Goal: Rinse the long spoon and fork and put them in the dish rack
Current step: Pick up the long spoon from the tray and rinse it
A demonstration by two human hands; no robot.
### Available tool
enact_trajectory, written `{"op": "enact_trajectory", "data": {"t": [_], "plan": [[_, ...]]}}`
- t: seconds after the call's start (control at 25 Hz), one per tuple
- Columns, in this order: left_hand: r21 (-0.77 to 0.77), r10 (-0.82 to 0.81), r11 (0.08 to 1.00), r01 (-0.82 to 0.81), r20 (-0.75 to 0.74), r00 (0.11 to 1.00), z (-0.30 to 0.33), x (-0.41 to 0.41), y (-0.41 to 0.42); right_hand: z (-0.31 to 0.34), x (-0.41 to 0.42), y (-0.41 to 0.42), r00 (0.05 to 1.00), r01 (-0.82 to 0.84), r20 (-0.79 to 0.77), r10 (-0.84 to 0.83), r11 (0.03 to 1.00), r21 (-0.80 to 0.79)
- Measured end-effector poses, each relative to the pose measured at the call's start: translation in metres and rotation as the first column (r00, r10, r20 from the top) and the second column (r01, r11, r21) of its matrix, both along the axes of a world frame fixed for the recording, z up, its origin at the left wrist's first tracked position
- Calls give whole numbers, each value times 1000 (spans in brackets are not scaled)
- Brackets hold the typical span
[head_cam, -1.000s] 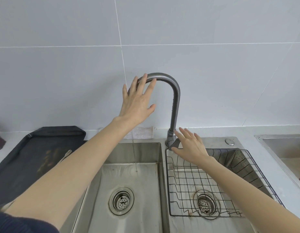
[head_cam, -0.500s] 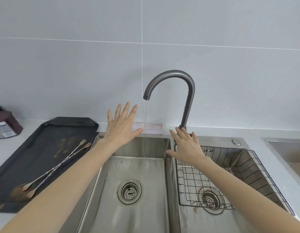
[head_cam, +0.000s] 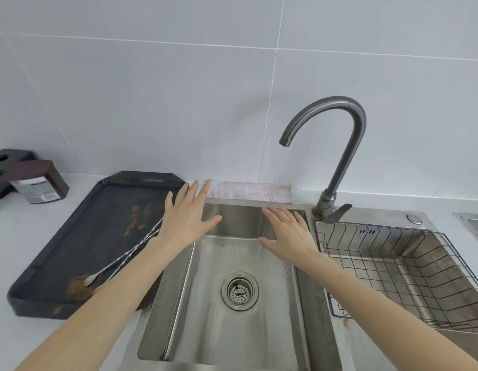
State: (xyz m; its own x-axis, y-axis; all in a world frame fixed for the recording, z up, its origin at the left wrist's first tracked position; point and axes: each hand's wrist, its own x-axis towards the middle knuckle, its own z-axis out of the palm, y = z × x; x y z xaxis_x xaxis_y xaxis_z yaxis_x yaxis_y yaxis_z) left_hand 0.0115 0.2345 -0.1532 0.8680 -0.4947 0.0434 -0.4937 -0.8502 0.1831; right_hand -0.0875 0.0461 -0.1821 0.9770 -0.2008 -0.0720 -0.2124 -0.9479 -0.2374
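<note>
— Hands first: what are they doing?

— Left hand (head_cam: 188, 220) is flat, fingers spread wide, gripping nothing. It hangs over the left rim of the sink (head_cam: 179, 290), just above the tray's (head_cam: 61, 253) right edge. Right hand (head_cam: 288, 234) is also spread flat and empty, over the back of the basin, beside the thin stream of water (head_cam: 275, 183) that falls from the tap (head_cam: 347, 124).

— Does the water hit the right hand?

— It passes right by the fingertips; whether it touches them I cannot tell.

— Where are the spoon and fork?

— Both lie on the dark tray left of the sink. Spoon (head_cam: 117, 266) and fork (head_cam: 141, 245) have twisted metal stems that cross each other and run diagonally from the tray's near end up toward the left wrist. One bowl end rests on a brown smear near the tray's front. The far ends are hidden behind the left forearm, so which is which is hard to say.

— And the rack?

— Rack (head_cam: 393, 263) is a wire basket in the right basin, just beside the tap's base. A pale cloth (head_cam: 248, 192) lies along the wall behind the sink, and a dark bottle (head_cam: 37, 183) stands at far left.
</note>
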Motion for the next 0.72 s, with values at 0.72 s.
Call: {"op": "enact_trajectory", "data": {"t": [0.72], "plan": [[66,185,983,-174,-246,951,-80,84,112,-55,114,132,990,-20,-133,52,972,234]]}}
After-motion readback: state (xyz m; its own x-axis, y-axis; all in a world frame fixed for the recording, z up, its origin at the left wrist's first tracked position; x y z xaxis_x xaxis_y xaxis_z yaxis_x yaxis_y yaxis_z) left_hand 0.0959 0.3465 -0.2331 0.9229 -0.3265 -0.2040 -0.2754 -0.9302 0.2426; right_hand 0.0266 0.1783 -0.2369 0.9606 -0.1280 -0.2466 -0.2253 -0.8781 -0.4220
